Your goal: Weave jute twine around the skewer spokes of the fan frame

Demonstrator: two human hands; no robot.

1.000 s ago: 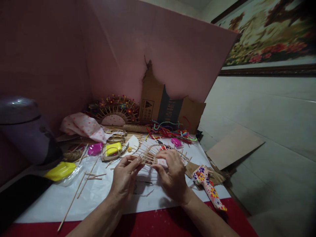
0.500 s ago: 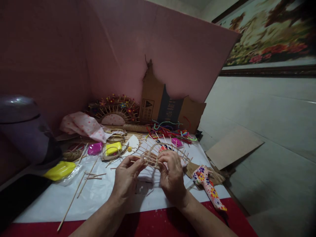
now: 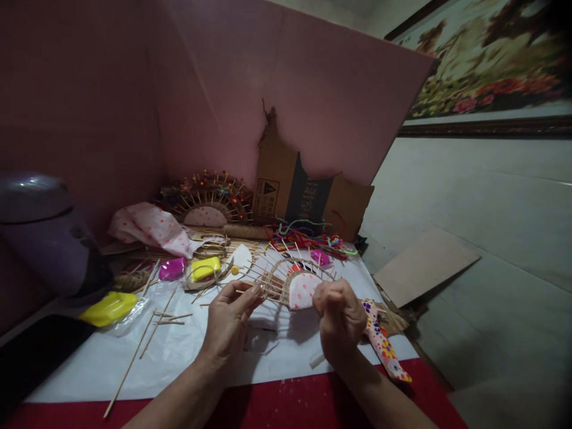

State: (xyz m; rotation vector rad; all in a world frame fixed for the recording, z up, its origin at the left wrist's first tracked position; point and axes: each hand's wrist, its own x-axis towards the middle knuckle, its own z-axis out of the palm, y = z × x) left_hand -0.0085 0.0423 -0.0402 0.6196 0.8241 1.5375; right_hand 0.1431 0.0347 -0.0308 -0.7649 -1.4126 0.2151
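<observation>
Red cloth (image 3: 268, 406) shows along the near edge of your bench (image 3: 172, 374), with white sheeting (image 3: 187, 348) over the rest. Your left hand (image 3: 226, 322) has its fingers pinched together on the left end of a fan-shaped stick frame (image 3: 277, 287). This frame sits just above the middle of the bench, between your hands, its sticks fanning up and away and a dotted half-disc (image 3: 302, 292) set at its lower right. Your right hand (image 3: 342, 325) is at the right edge of that half-disc, fingers curled inward; how tightly they close, and whether they hold anything, I cannot tell.

To your left lie loose sticks (image 3: 130, 364), some crossing, and a yellow packet (image 3: 111, 308). On your right, a flower-patterned stuffed figure (image 3: 384, 345) rests near your wrist. Farther back you have a magenta packet (image 3: 172, 269) beside another yellow one, then a crumpled dotted cloth (image 3: 145, 226) and a tangle of coloured strands (image 3: 304, 239). Behind these stand a flower-tipped fan piece (image 3: 205, 216) and a torn cardboard sheet (image 3: 274, 173), against a pink panel (image 3: 313, 89). Beyond, at upper right, hangs a framed picture (image 3: 491, 71).
</observation>
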